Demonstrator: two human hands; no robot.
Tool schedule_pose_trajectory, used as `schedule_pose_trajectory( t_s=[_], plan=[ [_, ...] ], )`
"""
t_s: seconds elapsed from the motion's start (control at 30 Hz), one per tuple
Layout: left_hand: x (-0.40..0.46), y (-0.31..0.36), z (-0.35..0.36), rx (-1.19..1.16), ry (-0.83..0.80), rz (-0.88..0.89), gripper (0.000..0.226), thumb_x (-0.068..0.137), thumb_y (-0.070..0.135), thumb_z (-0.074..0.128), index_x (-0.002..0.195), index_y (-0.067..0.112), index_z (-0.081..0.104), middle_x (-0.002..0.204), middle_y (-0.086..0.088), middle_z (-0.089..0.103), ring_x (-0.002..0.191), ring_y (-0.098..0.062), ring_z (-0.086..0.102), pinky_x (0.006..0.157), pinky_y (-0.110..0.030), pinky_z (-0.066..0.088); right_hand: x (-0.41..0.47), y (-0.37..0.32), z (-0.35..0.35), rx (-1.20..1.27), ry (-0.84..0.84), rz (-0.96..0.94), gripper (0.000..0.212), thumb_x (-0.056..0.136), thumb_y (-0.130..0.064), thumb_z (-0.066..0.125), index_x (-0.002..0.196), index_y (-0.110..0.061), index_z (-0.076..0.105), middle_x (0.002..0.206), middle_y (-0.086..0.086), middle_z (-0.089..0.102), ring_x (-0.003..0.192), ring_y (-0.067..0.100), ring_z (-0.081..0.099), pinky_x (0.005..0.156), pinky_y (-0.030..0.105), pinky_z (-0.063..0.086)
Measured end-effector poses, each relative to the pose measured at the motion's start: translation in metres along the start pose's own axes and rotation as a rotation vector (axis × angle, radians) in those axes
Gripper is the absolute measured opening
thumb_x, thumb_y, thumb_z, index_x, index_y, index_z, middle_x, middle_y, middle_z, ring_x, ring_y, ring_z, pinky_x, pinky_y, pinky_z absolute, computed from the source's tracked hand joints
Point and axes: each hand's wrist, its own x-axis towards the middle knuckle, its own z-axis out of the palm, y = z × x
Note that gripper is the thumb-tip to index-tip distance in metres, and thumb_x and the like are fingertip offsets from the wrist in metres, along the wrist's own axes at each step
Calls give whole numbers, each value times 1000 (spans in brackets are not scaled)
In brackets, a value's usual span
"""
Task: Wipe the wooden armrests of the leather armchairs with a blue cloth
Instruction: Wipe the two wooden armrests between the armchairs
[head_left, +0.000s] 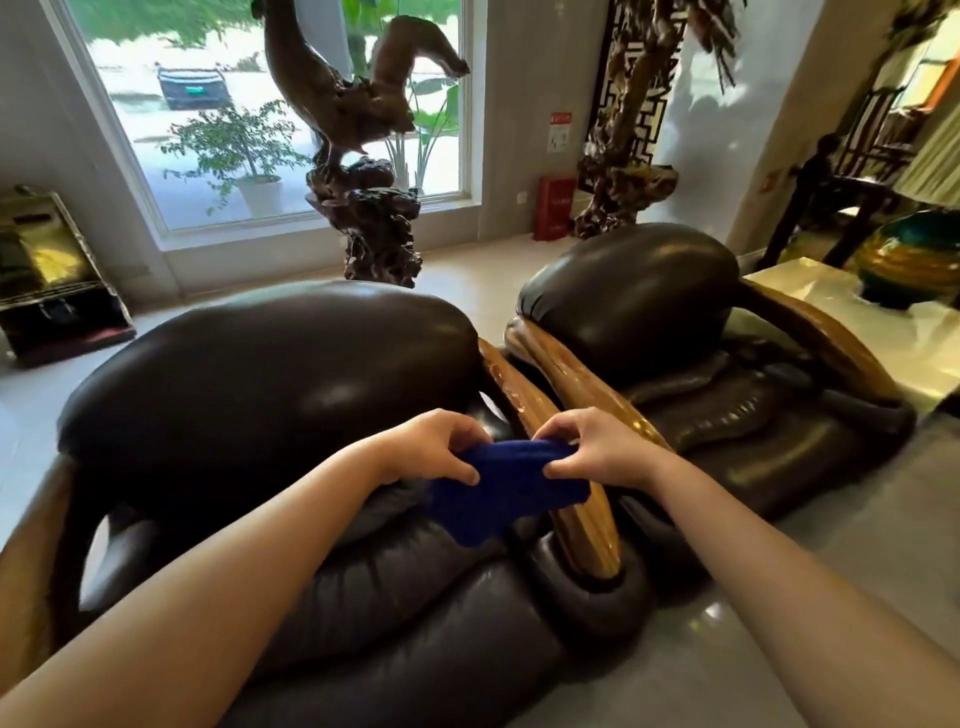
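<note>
Both my hands hold a blue cloth (504, 488) over the near dark leather armchair (270, 374). My left hand (436, 449) pinches its left edge and my right hand (597, 447) pinches its right edge. The cloth hangs across this chair's right wooden armrest (582, 525), a glossy golden-brown curved bar. Close beside it runs the left wooden armrest (566, 374) of the second leather armchair (639, 296). That chair's right armrest (826, 332) curves along the far side. The near chair's left armrest (31, 530) shows at the left edge.
Two dark carved root sculptures (374, 218) stand behind the chairs before a big window (270, 114). A red box (553, 208) sits by the wall. A pale side table (810, 296) with a teal-gold vase (914, 260) is at right. A gold-black chest (47, 280) is at left.
</note>
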Motion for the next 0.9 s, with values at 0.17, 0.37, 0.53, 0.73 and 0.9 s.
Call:
schedule_pose_trajectory(
  t_s=[0.17,0.37,0.53,0.73,0.9],
  plan=[
    [90,-22,45,47,19,-7,39,72,6,70,109,17,62,105,-5,69,95,-19,65,87,-33,52,36,88,-13,-19,-47,90,30,72,-20,71,97,-33,60,94,-11,65,86,4,63,72,20,53],
    [183,-37,91,26,43,-123,38,70,12,68,105,25,62,96,10,64,88,-7,60,78,-20,46,76,178,-37,-28,-109,150,30,71,-18,70,96,-31,60,90,-10,64,84,4,62,72,21,53],
    [239,-49,124,-23,68,-218,37,68,13,66,98,34,61,91,16,62,83,-1,59,70,-13,46,109,248,-45,-9,-175,140,30,71,-15,70,95,-30,60,89,-9,64,83,4,62,72,18,52],
    [301,-51,138,-91,222,-336,38,66,9,65,97,31,62,97,7,67,89,-8,63,84,-26,52,175,303,-77,-37,-270,13,30,70,-17,70,87,-38,55,88,-12,61,80,2,60,65,14,46],
    [364,-71,113,-89,275,-366,38,67,8,66,94,34,61,93,11,65,87,-4,62,78,-17,48,248,334,-95,-32,-288,-36,33,71,-16,70,87,-40,54,89,-11,60,81,3,60,66,16,46]
  ],
)
